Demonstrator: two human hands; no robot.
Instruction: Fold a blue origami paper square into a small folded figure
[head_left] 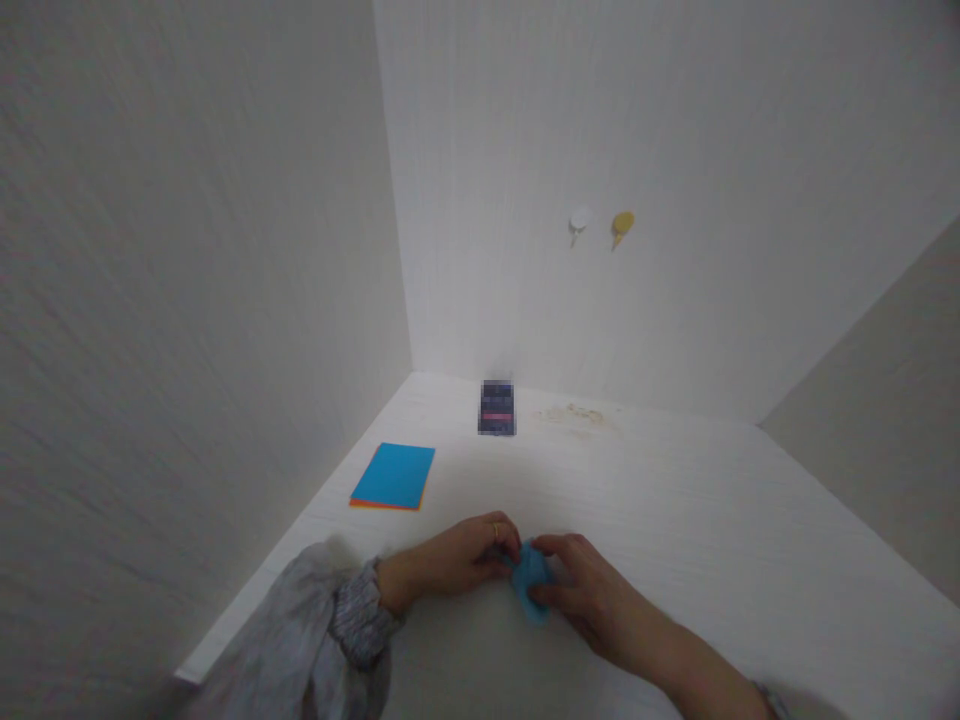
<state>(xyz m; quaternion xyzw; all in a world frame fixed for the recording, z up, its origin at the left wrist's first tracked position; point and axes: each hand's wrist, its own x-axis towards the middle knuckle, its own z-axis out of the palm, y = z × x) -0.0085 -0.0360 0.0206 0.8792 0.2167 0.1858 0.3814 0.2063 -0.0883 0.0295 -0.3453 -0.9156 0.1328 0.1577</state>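
Observation:
A small piece of folded blue paper [533,590] is between my two hands, low in the middle of the head view. My left hand [472,553], with a ring on one finger, pinches its upper left edge. On the other side, my right hand [581,590] grips the paper between thumb and fingers. Its exact folded shape is partly covered by my fingers. To the left on the white table lies a stack of coloured paper sheets [394,476], blue on top with orange edges showing beneath.
A dark, blurred-out rectangular object [497,408] is at the table's back edge by the wall. Brownish stains [581,414] mark the surface right of it. A white hook [579,220] and a yellow hook [622,226] are on the back wall. Panels enclose both sides.

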